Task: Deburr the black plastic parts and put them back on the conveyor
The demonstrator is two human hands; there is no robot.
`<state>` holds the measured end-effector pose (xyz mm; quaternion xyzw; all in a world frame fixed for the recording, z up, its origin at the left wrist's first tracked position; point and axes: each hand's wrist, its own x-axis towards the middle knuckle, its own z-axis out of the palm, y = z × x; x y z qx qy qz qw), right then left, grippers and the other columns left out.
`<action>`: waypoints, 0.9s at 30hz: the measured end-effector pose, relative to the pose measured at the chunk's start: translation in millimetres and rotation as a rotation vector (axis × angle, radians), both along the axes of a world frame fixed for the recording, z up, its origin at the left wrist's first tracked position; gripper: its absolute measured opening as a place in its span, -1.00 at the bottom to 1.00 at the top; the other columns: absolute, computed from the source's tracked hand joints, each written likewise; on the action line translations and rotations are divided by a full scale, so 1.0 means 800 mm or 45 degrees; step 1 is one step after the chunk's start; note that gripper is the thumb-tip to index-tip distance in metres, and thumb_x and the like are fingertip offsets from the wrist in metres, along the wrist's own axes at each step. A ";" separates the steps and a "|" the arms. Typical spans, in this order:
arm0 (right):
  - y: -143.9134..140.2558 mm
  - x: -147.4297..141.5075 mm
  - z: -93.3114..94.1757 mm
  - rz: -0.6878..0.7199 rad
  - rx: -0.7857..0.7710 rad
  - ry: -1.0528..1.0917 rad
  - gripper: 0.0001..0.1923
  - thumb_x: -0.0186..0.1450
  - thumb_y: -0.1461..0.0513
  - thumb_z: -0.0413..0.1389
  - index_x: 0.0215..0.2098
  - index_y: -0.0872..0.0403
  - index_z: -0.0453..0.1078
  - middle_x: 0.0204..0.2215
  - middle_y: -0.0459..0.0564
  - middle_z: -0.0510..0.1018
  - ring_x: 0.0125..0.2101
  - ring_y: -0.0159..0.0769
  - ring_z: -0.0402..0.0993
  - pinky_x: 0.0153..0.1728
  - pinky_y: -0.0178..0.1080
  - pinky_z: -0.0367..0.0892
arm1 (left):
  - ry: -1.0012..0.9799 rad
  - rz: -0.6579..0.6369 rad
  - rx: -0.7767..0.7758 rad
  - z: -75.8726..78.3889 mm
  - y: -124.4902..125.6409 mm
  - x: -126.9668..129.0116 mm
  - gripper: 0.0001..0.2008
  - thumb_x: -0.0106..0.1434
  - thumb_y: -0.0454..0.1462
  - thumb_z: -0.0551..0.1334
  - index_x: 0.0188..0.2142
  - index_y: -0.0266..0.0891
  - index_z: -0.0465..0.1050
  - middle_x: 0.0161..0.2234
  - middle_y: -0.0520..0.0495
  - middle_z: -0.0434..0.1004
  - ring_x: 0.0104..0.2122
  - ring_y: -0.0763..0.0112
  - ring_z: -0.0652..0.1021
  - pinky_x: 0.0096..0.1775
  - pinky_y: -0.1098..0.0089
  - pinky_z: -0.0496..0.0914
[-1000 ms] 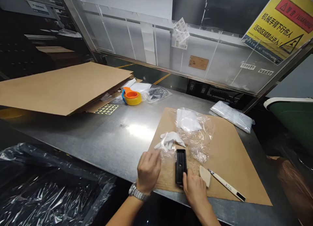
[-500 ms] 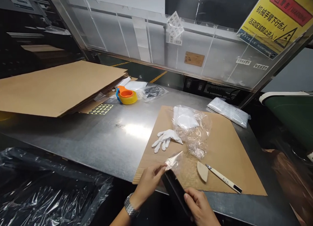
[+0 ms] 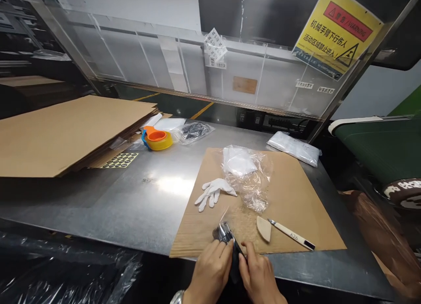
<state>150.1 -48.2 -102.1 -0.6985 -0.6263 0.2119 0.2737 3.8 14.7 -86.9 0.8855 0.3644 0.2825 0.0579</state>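
Observation:
A long black piece (image 3: pixel 235 262) lies between my two hands at the near edge of the cardboard sheet (image 3: pixel 302 199). Clear plastic film (image 3: pixel 225 230) is bunched over its far end. My left hand (image 3: pixel 210 269) is closed on that piece and the film, fingers bent over the top. From the other side, my right hand (image 3: pixel 258 269) grips the piece between thumb and fingers. Close by on the cardboard are a beige wedge-shaped pad (image 3: pixel 264 229) and a white pen-shaped knife (image 3: pixel 291 235) marked A26. A white glove (image 3: pixel 213 192) rests beyond my left hand.
Crumpled clear bags (image 3: pixel 255 181) with a white sheet lie farther back on the cardboard. A tape roll in an orange dispenser (image 3: pixel 158 138) stands near stacked cardboard (image 3: pixel 82 129) at the left. A wrapped white packet (image 3: pixel 294 147) sits at the back right, beside a green conveyor (image 3: pixel 378 146).
My left hand has moved from pinching the film's edge onto the black piece's far end. The film is now gathered there, and both hands are closer together. The view has shifted slightly right.

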 end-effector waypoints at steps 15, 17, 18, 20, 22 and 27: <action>-0.007 0.015 0.056 -0.048 -0.010 -0.419 -0.58 0.32 0.24 -0.27 0.01 0.21 0.25 -0.64 0.08 0.52 -0.62 -0.12 0.49 -0.61 -0.27 0.22 | -0.064 -0.405 0.275 0.051 -0.018 0.032 -0.73 0.21 -0.44 -0.06 -0.21 -0.30 0.36 -0.56 -0.05 0.45 -0.58 0.38 0.45 -0.55 0.42 0.35; -0.012 0.024 0.081 -0.017 -0.092 -0.482 -0.65 0.33 0.22 -0.23 -0.20 0.11 0.37 -0.60 0.08 0.53 -0.58 -0.14 0.50 -0.59 -0.29 0.20 | 0.006 -0.373 0.190 0.068 -0.014 0.035 -0.73 0.21 -0.44 -0.05 -0.25 -0.26 0.38 -0.55 -0.04 0.45 -0.57 0.36 0.47 -0.55 0.40 0.36; -0.015 0.030 0.096 0.014 -0.130 -0.507 -0.65 0.33 0.21 -0.22 -0.30 0.10 0.39 -0.59 0.09 0.53 -0.57 -0.14 0.49 -0.58 -0.29 0.19 | 0.021 -0.372 0.152 0.077 -0.011 0.037 -0.74 0.20 -0.44 -0.05 -0.28 -0.24 0.38 -0.56 -0.02 0.45 -0.57 0.36 0.47 -0.56 0.40 0.36; -0.024 0.046 0.129 0.104 -0.161 -0.413 -0.69 0.31 0.22 -0.16 -0.39 0.10 0.39 -0.57 0.07 0.52 -0.55 -0.17 0.48 -0.55 -0.29 0.19 | 0.025 -0.411 0.074 0.097 -0.005 0.044 -0.75 0.20 -0.44 -0.04 -0.34 -0.20 0.38 -0.57 0.01 0.45 -0.57 0.36 0.48 -0.58 0.41 0.35; -0.033 0.065 0.155 0.196 -0.147 -0.034 -0.77 0.29 0.23 -0.08 -0.34 0.08 0.41 -0.55 -0.02 0.51 -0.52 -0.28 0.45 -0.51 -0.33 0.20 | 0.000 -0.472 0.012 0.119 -0.001 0.052 -0.77 0.20 -0.42 -0.02 -0.36 -0.17 0.38 -0.56 0.03 0.47 -0.56 0.38 0.49 -0.58 0.44 0.35; -0.063 0.092 0.142 -0.282 -0.064 1.006 -0.53 0.24 -0.10 -0.07 -0.31 0.13 0.36 -0.72 -0.18 0.34 -0.76 -0.54 0.14 -0.72 -0.47 0.03 | -0.292 -0.599 -0.056 0.156 -0.004 0.081 -0.81 0.25 -0.33 0.04 -0.22 -0.12 0.38 -0.51 0.04 0.52 -0.54 0.46 0.52 -0.52 0.52 0.39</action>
